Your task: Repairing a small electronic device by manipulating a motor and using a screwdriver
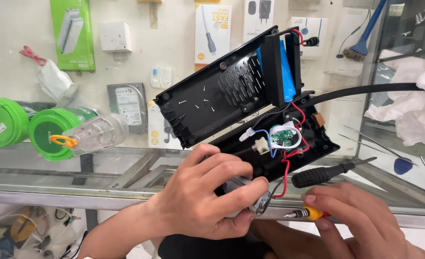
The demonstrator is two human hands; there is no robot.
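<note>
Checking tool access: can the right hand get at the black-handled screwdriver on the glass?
Probably yes. The black-handled screwdriver lies just above the right hand with nothing between, but that hand already holds a small yellow screwdriver.

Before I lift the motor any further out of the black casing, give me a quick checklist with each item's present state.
1. Left hand gripping the metal motor: ok.
2. Red wire free of the motor: not ok, it runs to the motor end.
3. Casing lid swung open: ok.
4. Loose screws held in the lid: ok.
5. Right hand on the small yellow screwdriver: ok.
6. Solder joints on the green circuit board: cannot tell.
</note>
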